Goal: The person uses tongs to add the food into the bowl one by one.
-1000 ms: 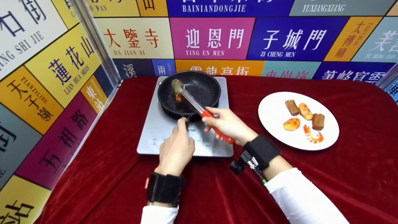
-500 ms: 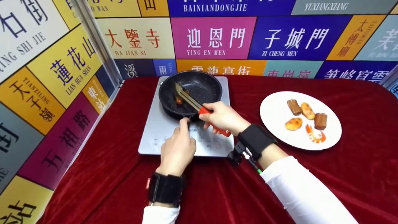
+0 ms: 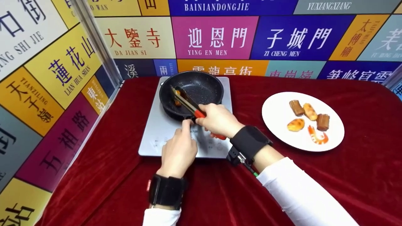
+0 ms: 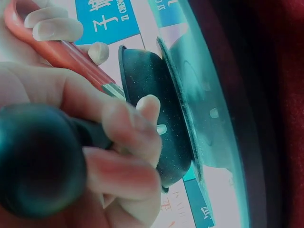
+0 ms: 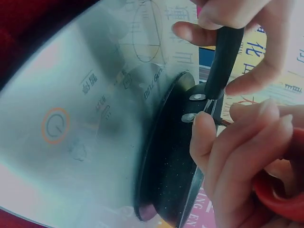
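Pan (image 3: 205,89) just ahead of the fingers. Right hand (image 3: 220,119) holding tongs (image 3: 190,106), fingers wrapped round; left hand (image 3: 179,150) fingers round handle (image 5: 227,61). Food piece (image 3: 177,102) at tongs' far ends, ahead-left of right fingers (long axis roughly fore-and-aft, partly hidden); hands about equally near.

Out there, my bare right hand (image 3: 219,118) is curled; my bare left hand (image 3: 180,149) points its index finger (image 3: 186,126) forward.
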Demonstrator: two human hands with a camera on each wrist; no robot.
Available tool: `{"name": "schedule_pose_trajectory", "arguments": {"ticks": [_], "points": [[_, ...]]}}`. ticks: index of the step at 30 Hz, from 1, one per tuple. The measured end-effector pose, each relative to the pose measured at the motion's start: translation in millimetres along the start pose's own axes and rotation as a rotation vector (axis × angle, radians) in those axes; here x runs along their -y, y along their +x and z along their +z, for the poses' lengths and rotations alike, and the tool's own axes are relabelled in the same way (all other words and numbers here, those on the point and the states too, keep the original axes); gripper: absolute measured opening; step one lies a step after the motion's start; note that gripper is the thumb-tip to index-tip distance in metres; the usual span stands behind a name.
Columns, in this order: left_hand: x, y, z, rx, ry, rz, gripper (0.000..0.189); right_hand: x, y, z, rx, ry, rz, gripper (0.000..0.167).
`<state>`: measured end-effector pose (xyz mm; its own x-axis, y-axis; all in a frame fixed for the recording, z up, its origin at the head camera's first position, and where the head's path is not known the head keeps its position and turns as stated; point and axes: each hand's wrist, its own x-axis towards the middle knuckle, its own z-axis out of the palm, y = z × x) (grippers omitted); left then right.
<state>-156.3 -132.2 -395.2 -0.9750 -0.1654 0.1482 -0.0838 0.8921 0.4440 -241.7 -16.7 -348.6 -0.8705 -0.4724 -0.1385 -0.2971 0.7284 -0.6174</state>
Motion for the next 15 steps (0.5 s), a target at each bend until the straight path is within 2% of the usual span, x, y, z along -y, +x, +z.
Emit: {"name": "schedule_pose_trajectory", "arguments": {"ticks": [3, 6, 11, 15], "points": [[0.4, -0.4, 0.3, -0.001, -0.004, 0.011, 0.036, -1.6, -0.7, 0.4, -0.009, 0.009, -0.021, 0.047], [0.4, 0.1, 0.5, 0.01, 0.004, 0.018, 0.032, -5.0, -0.4, 0.5, -0.008, 0.07, -0.029, 0.036], [0.4, -0.3, 0.1, 0.037, 0.019, 0.021, 0.029, -11.3, -2.2, 4.0, 0.002, 0.198, -0.02, 0.032], [0.4, -0.6, 0.1, 0.037, 0.017, 0.018, 0.027, -13.7, -4.8, 7.8, -0.02, 0.235, -0.022, 0.029]]}}
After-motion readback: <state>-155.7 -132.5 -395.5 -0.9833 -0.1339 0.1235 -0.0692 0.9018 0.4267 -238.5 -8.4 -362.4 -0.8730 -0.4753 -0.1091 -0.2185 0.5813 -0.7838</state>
